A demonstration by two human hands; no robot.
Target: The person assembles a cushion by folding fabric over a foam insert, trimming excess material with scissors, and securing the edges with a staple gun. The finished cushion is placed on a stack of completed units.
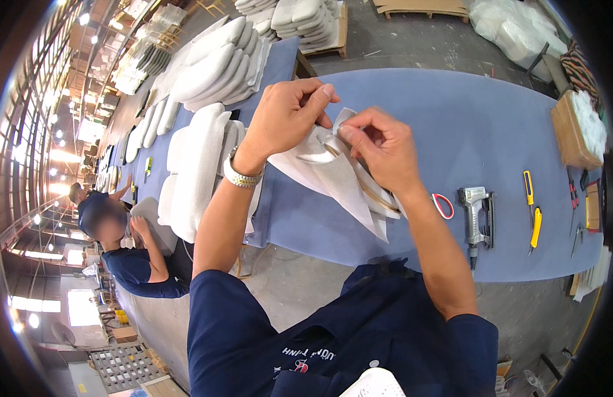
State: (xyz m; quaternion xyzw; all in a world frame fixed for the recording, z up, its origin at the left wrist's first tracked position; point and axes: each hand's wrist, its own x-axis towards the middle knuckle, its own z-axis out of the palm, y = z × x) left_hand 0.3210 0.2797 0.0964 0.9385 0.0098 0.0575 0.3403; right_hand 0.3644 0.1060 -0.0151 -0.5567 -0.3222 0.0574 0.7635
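Note:
A cushion piece (371,188) with a tan edge lies on the blue table, partly wrapped in thin white cloth (336,178). My right hand (384,149) pinches a gathered bit of that cloth at the cushion's far end. Just left of it, my left hand (290,116) is closed, thumb against the forefinger, its lower fingers by the same gathered edge. What sits between the left fingertips is too small to make out. A loose corner of cloth hangs toward me, and my right forearm hides part of the cushion.
Right of my hands lie red-handled scissors (443,206), a staple gun (475,218) and yellow cutters (535,228) on the blue table (452,119). White cushions (199,169) are stacked at left, with more piles (217,63) beyond. A cardboard box (574,129) stands far right. A co-worker (131,245) works at left.

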